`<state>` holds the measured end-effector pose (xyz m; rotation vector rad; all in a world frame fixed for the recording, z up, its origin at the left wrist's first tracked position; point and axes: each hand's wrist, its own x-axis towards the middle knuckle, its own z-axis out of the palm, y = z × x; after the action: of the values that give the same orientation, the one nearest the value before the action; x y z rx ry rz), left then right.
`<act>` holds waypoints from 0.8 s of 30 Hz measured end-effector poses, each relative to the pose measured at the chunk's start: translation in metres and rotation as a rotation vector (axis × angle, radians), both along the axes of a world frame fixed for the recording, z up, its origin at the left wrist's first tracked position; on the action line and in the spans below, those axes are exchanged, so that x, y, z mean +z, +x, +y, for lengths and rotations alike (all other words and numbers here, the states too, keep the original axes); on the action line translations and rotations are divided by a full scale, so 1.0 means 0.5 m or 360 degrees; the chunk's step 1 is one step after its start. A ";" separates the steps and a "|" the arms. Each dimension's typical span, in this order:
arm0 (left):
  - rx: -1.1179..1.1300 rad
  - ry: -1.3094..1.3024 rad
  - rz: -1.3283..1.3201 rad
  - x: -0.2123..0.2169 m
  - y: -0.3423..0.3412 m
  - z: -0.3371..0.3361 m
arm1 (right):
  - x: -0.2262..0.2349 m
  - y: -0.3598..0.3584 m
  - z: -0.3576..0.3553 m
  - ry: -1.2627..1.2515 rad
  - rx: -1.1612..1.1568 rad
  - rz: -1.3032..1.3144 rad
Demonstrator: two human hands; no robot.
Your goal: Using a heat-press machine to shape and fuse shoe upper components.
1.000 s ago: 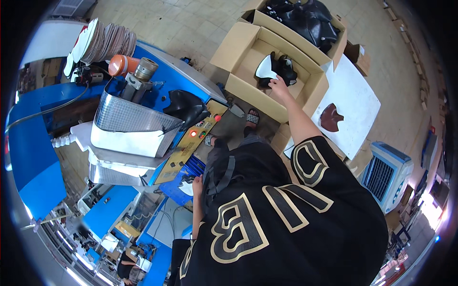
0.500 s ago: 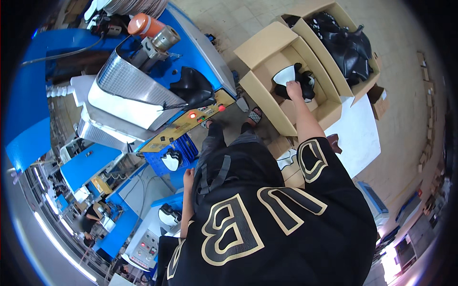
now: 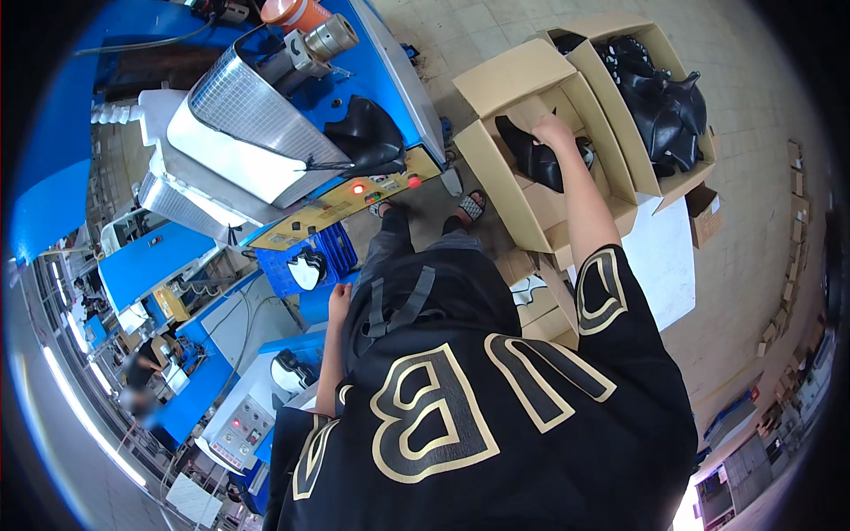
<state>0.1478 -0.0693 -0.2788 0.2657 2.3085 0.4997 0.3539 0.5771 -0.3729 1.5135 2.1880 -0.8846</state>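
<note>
My right hand [image 3: 554, 133] is down in an open cardboard box [image 3: 547, 232], its fingers closed on the edge of a black curved piece [image 3: 531, 157] that looks like a shoe upper. Beside that piece, partly under my wrist, lies another black and white piece [image 3: 586, 150]. My left hand [image 3: 340, 301] hangs by my left hip with its fingers curled in, and nothing shows in it. Near it, a black and white piece [image 3: 306, 270] rests on a blue plastic crate [image 3: 336, 250].
A second cardboard box [image 3: 611, 133] holds several glossy black pieces [image 3: 660, 102]. On my left stands a blue machine [image 3: 407, 88] with a metal guard and a yellow button panel [image 3: 310, 219]; a black moulded piece [image 3: 367, 137] sits on it. A white board [image 3: 664, 265] lies right of the boxes.
My right hand has shifted slightly within the box. The piece it holds now shows its black side where white showed before. My left hand has moved a little but stays by my hip.
</note>
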 end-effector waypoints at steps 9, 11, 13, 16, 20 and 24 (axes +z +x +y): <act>0.0032 -0.0089 -0.0006 0.005 0.011 -0.046 | -0.033 -0.044 -0.032 -0.0764 -0.0062 0.0288; 0.0088 -0.0021 -0.0010 0.016 0.023 -0.044 | -0.011 -0.041 -0.028 -0.0506 -0.0723 0.0649; 0.0049 -0.0074 -0.0038 0.021 0.018 -0.038 | -0.017 0.027 0.006 0.0016 -0.1000 0.0509; 0.0142 0.0016 -0.0003 0.031 0.038 -0.042 | -0.007 0.063 -0.015 0.0163 -0.0997 0.0335; 0.0079 -0.0015 -0.0021 0.032 0.032 -0.049 | -0.023 0.124 -0.068 -0.0156 0.0227 -0.0576; 0.0059 -0.0051 -0.0100 0.037 0.021 -0.051 | -0.030 0.191 -0.153 0.0236 0.0634 -0.0915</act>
<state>0.1585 -0.0948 -0.2604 0.1897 2.2616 0.4826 0.4495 0.5008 -0.3880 1.1358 2.0271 -0.1342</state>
